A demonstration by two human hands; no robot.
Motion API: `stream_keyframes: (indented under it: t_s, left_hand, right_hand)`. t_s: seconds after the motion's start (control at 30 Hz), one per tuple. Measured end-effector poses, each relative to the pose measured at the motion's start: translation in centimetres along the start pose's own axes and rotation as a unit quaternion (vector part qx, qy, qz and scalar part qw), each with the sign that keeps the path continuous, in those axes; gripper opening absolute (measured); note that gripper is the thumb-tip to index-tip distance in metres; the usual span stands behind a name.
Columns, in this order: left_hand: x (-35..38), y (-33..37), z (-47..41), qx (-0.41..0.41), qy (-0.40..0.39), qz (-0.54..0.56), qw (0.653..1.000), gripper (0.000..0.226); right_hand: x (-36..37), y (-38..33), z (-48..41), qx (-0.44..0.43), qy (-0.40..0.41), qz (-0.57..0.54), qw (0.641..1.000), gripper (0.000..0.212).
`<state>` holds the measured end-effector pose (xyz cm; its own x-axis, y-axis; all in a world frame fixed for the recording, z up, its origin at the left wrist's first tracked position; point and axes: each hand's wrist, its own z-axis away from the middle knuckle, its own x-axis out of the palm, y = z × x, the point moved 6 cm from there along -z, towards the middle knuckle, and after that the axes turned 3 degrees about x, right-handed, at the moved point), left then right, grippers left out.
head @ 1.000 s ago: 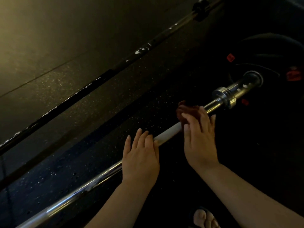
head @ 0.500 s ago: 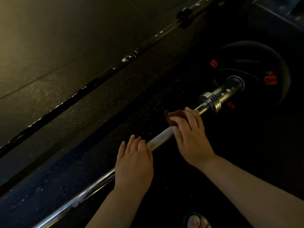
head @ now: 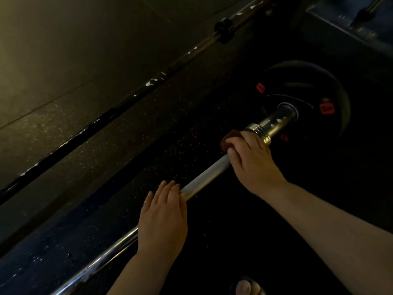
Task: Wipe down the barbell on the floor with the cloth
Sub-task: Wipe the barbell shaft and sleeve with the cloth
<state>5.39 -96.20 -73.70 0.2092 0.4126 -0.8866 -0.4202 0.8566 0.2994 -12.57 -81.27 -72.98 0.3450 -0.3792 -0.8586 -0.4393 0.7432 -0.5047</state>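
Hiding most of the dark red cloth [head: 228,139] under my right hand [head: 251,160], I have it wrapped round the long chrome steel barbell [head: 207,177] on the dark speckled rubber floor [head: 148,145], touching the ribbed collar [head: 259,130] before the black round weight plate [head: 314,99]. My left hand [head: 162,218] lies flat and open over the bar nearer me, covering it; dimness blurs the plate's red labels.

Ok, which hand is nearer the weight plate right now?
Right. The right hand grips the cloth on the barbell beside the collar, just short of the weight plate; the left hand rests farther down the bar.
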Motion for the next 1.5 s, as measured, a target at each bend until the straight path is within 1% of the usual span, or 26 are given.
stream_keyframes:
  t_s: [0.13,0.23,0.27,0.37,0.43,0.53,0.57,0.63,0.7,0.73,0.77,0.83,0.87,0.9,0.93,1.0,1.07,1.1,1.13,1.2,1.23,1.27,1.3,1.4,1.47,1.5]
  left_hand:
    - [-0.1,0.0,-0.3,0.011,0.003,0.016,1.000,0.066]
    - [-0.2,-0.1,-0.5,0.021,-0.003,0.024,0.999,0.074]
    - [-0.2,-0.1,-0.4,0.020,-0.001,0.025,0.999,0.074]
    - [0.0,-0.2,0.0,0.011,0.002,0.024,1.000,0.062]
    - [0.0,-0.3,0.3,0.014,0.004,0.027,1.000,0.060]
    - [-0.3,-0.2,0.0,0.008,-0.002,0.021,1.000,0.056]
    - [-0.3,-0.1,-0.2,0.002,-0.006,0.017,1.000,0.054]
    - [-0.4,0.2,-0.3,-0.002,-0.016,0.009,1.000,0.055]
    - [-0.4,0.3,-0.1,0.000,-0.023,0.003,1.000,0.059]
    - [-0.5,0.2,0.1,0.001,-0.019,0.002,1.000,0.057]
    - [-0.5,0.2,0.3,0.002,-0.014,-0.001,1.000,0.054]
    - [-0.5,0.2,0.7,0.005,-0.006,-0.011,1.000,0.053]
    - [-0.4,0.1,1.1,0.002,-0.001,-0.018,1.000,0.054]
    - [-0.3,0.0,1.4,-0.006,0.006,-0.026,1.000,0.057]
    - [-0.2,-0.2,1.9,-0.012,0.008,-0.036,0.999,0.062]
    - [0.3,-0.7,2.7,-0.014,0.013,-0.046,0.999,0.071]
    - [0.8,-1.7,3.6,-0.022,0.025,-0.054,0.998,0.068]
    - [0.9,-2.2,4.0,-0.024,0.034,-0.063,0.997,0.063]
    - [0.8,-2.6,4.3,-0.024,0.051,-0.065,0.996,0.058]
    - [1.3,-3.3,5.1,-0.024,0.081,-0.063,0.994,0.052]
    - [1.6,-3.7,5.6,-0.022,0.085,-0.062,0.994,0.052]
    - [1.9,-4.0,6.1,-0.020,0.089,-0.064,0.994,0.053]
    - [2.1,-4.4,6.6,-0.016,0.091,-0.067,0.993,0.055]
    - [2.5,-5.8,8.0,-0.014,0.074,-0.085,0.993,0.061]
    - [2.4,-6.7,8.7,-0.019,0.071,-0.091,0.993,0.057]
    - [2.3,-7.1,9.0,-0.027,0.070,-0.090,0.993,0.054]
  right_hand:
    - [-0.2,-1.0,-1.1,0.050,0.040,-0.005,0.998,0.038]
    - [1.4,-1.2,2.4,0.075,0.078,-0.121,0.987,0.042]
    - [1.9,-1.3,3.6,0.065,0.081,-0.140,0.985,0.045]
    - [2.0,-0.6,3.2,0.024,0.067,-0.090,0.993,0.046]
    - [1.5,0.1,1.5,0.039,0.054,-0.072,0.995,0.044]
    - [1.8,-1.6,1.8,0.085,0.080,-0.136,0.984,0.041]
    - [2.9,-3.3,2.7,0.069,0.072,-0.135,0.986,0.041]
    - [5.0,-6.4,5.0,-0.034,0.034,-0.076,0.996,0.043]
    - [6.1,-7.0,6.0,-0.145,-0.005,-0.001,0.989,0.041]
    - [5.9,-6.3,5.6,-0.167,-0.002,0.031,0.985,0.040]
    - [5.4,-5.5,5.0,-0.153,0.018,0.042,0.987,0.039]
    - [4.1,-4.3,4.2,-0.050,0.069,0.003,0.996,0.039]
    - [4.4,-4.5,4.4,0.001,0.080,-0.028,0.996,0.038]
    - [5.1,-5.5,5.0,0.022,0.075,-0.047,0.996,0.037]
    - [6.0,-6.9,5.7,0.009,0.064,-0.043,0.997,0.036]
    - [7.8,-9.4,7.2,-0.096,0.018,0.000,0.995,0.036]
    - [8.0,-9.5,7.5,-0.199,-0.004,0.062,0.978,0.038]
    - [7.8,-9.1,7.2,-0.220,0.005,0.085,0.972,0.039]
    - [7.3,-8.3,6.6,-0.203,0.022,0.090,0.975,0.039]
    - [6.4,-7.5,6.0,-0.085,0.057,0.023,0.994,0.039]
    - [6.7,-8.0,6.3,-0.036,0.065,-0.007,0.997,0.037]
    - [7.4,-9.2,7.0,-0.021,0.060,-0.011,0.998,0.036]
    - [8.3,-10.8,7.9,-0.049,0.046,0.009,0.998,0.035]
    - [10.6,-13.8,10.0,-0.228,-0.016,0.076,0.971,0.040]
    - [10.2,-13.3,9.3,-0.283,-0.026,0.118,0.952,0.041]
    - [9.8,-12.7,8.7,-0.275,-0.011,0.126,0.953,0.040]
